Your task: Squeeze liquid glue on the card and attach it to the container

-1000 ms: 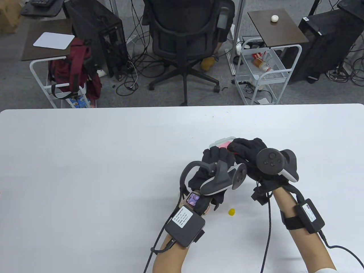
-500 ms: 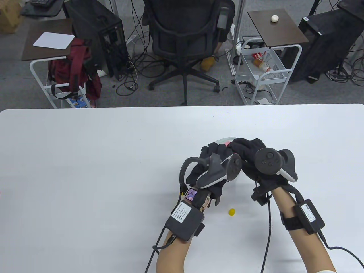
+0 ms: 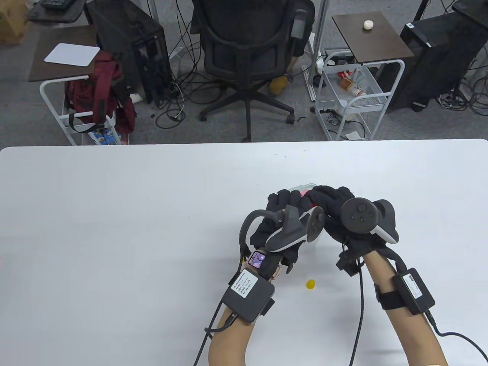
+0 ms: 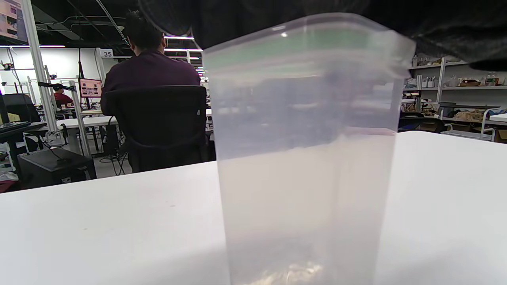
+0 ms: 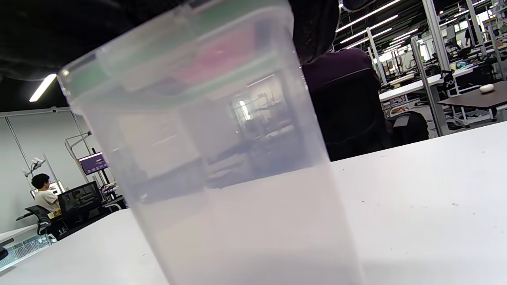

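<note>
A clear plastic container with a green-rimmed lid stands upright on the white table. It fills the left wrist view and the right wrist view. A pink card lies on its lid, mostly covered, and shows faintly through the lid in the right wrist view. My left hand rests on the lid's left side. My right hand presses on the card from the right. Both gloves lie over the lid at the top of the wrist views. No fingers show wrapped around the container's walls.
A small yellow cap lies on the table between my forearms, near the front. A black office chair and a white wire cart stand on the floor beyond the table's far edge.
My left hand has slid forward onto the lid beside my right fingers, covering more of the pink card. The right hand and the container have stayed in place.
</note>
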Demonstrator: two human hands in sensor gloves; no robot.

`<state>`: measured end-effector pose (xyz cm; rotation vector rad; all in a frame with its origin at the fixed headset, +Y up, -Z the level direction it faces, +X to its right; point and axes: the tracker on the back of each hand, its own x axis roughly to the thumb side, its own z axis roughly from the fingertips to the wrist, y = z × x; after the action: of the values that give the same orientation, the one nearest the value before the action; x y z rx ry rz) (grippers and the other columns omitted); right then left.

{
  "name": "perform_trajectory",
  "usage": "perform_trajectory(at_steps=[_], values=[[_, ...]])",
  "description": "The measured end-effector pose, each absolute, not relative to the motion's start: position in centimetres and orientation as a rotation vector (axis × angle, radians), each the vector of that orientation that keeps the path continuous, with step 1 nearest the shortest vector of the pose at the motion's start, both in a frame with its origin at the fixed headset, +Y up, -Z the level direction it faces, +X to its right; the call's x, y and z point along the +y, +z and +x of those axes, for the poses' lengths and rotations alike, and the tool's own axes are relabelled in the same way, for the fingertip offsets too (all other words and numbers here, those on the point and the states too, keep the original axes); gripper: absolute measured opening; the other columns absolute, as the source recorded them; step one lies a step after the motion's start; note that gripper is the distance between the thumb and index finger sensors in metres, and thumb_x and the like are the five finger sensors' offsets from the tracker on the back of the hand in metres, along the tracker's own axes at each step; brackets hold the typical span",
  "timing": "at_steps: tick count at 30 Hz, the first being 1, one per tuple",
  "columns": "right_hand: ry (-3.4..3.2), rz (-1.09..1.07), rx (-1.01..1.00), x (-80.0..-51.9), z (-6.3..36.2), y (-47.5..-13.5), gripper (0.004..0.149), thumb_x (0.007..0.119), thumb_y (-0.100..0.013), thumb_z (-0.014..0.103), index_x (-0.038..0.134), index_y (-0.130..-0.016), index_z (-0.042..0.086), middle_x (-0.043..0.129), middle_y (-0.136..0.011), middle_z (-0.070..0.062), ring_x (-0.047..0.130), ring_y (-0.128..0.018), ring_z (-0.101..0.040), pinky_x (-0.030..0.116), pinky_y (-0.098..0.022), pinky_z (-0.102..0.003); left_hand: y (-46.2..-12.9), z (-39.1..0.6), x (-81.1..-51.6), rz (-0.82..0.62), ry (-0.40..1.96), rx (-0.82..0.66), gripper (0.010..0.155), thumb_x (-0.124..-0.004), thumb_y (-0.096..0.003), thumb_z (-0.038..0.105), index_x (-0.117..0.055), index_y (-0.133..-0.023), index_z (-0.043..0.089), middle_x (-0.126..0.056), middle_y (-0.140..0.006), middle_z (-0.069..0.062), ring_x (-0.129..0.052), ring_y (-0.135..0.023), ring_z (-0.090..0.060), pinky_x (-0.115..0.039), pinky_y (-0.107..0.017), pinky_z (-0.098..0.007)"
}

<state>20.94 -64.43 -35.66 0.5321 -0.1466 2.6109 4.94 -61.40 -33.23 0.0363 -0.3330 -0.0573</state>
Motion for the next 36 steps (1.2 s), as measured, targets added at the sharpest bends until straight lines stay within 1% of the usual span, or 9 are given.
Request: perform_trajectory(at_steps=[5,7,10,13,17,25,29,32,36], values=[[2.623,0.527,-0.139,-64.4,20.9,-35.7,0.050,0.064,-0.059,0.041,0.060,-0.107,0.025,0.054,-0.116,-0.001,0.064,-0.099,-0.038,0.036,-0.085,-0.060,-32.9,4.4,-61.6,0.035,-0.003,-0.378,0.052,-0.062,-0.0562,0.044,-0.064,-0.106,0.029,-0.068,-0.117,0.005,-0.067,-0.113,-0.026,-0.059,-0.084,-0.045],[2.611,0.526,-0.133,-64.4,20.9,-35.7,0.050,0.064,-0.059,0.041,0.060,-0.107,0.026,0.054,-0.115,-0.001,0.063,-0.099,-0.038,0.035,-0.085,-0.059,-32.1,4.5,-61.4,0.030,0.021,-0.429,0.052,-0.063,-0.0562,0.044,-0.066,-0.105,0.027,-0.070,-0.115,0.004,-0.069,-0.111,-0.027,-0.061,-0.083,-0.045],[2.595,0.527,-0.147,-64.5,20.9,-35.6,0.050,0.064,-0.059,0.041,0.061,-0.106,0.025,0.054,-0.116,-0.001,0.063,-0.099,-0.039,0.036,-0.085,-0.059,-31.8,4.7,-61.4,0.044,-0.054,-0.419,0.053,-0.062,-0.0564,0.044,-0.065,-0.106,0.027,-0.070,-0.115,0.004,-0.071,-0.111,-0.026,-0.062,-0.083,-0.045],[2.597,0.528,-0.146,-64.5,20.9,-35.6,0.049,0.064,-0.059,0.040,0.061,-0.106,0.026,0.054,-0.115,-0.002,0.063,-0.099,-0.039,0.036,-0.085,-0.059,-32.2,5.0,-61.3,0.031,-0.037,-0.386,0.051,-0.062,-0.0566,0.044,-0.066,-0.105,0.028,-0.071,-0.115,0.004,-0.071,-0.111,-0.026,-0.060,-0.084,-0.045],[2.615,0.540,-0.157,-64.5,20.9,-35.6,0.050,0.063,-0.059,0.041,0.061,-0.107,0.025,0.055,-0.115,-0.002,0.064,-0.099,-0.039,0.037,-0.085,-0.059,-33.2,5.4,-61.4,0.034,-0.092,-0.323,0.048,-0.061,-0.0566,0.045,-0.062,-0.103,0.033,-0.069,-0.117,0.007,-0.069,-0.113,-0.023,-0.058,-0.085,-0.044],[2.627,0.530,-0.167,-64.4,20.8,-35.5,0.048,0.063,-0.060,0.040,0.062,-0.106,0.025,0.055,-0.115,-0.001,0.065,-0.098,-0.039,0.038,-0.085,-0.059,-32.7,4.9,-61.4,0.029,-0.012,-0.385,0.051,-0.063,-0.0563,0.044,-0.067,-0.104,0.028,-0.071,-0.115,0.004,-0.070,-0.111,-0.027,-0.060,-0.084,-0.044],[2.623,0.527,-0.164,-64.5,20.8,-35.5,0.048,0.063,-0.060,0.040,0.062,-0.105,0.026,0.055,-0.115,-0.001,0.065,-0.099,-0.039,0.037,-0.085,-0.059,-31.3,5.4,-61.5,0.076,-0.133,-0.422,0.053,-0.063,-0.0564,0.044,-0.066,-0.106,0.024,-0.072,-0.114,0.002,-0.074,-0.109,-0.028,-0.063,-0.082,-0.044],[2.620,0.527,-0.171,-64.5,20.7,-35.4,0.048,0.063,-0.060,0.040,0.063,-0.105,0.025,0.055,-0.115,-0.001,0.065,-0.099,-0.039,0.038,-0.085,-0.059,-31.4,5.4,-61.5,0.080,-0.135,-0.412,0.053,-0.062,-0.0564,0.044,-0.065,-0.106,0.025,-0.073,-0.114,0.002,-0.074,-0.109,-0.027,-0.063,-0.082,-0.044],[2.636,0.536,-0.181,-64.5,20.7,-35.4,0.047,0.062,-0.060,0.039,0.063,-0.105,0.026,0.056,-0.115,-0.001,0.065,-0.098,-0.039,0.038,-0.085,-0.059,-32.6,5.5,-61.2,0.013,-0.097,-0.362,0.052,-0.062,-0.0568,0.045,-0.064,-0.106,0.028,-0.070,-0.116,0.003,-0.070,-0.111,-0.026,-0.059,-0.084,-0.045]])
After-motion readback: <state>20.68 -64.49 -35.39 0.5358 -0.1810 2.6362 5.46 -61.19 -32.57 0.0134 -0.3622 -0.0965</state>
